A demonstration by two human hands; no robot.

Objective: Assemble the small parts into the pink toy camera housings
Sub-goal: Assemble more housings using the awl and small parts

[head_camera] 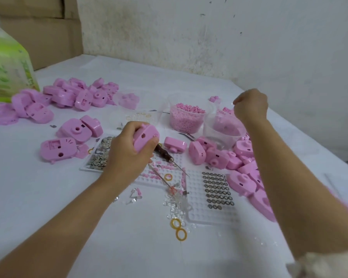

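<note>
Holding one pink housing [147, 137] above the desk [48, 207], the left hand [127, 155] has its fingers [132, 126] curled over the top edge and the thumb pressed on the front face, so they are clamped on it. Just under these fingers lies a tool with a dark handle [165, 152], its thin point on a white peg tray [217, 215] with rows of metal rings [217, 189]. The right hand [251, 105] is raised, with its fingers curled together. I cannot tell if they pinch something small. Below and left of them stands a clear tub of small pink parts [186, 119], and a second tub [223, 131] is directly under the wrist. More housings [241, 157] are heaped near the right forearm, and another heap [78, 95] lies well beyond the left fingers.
</note>
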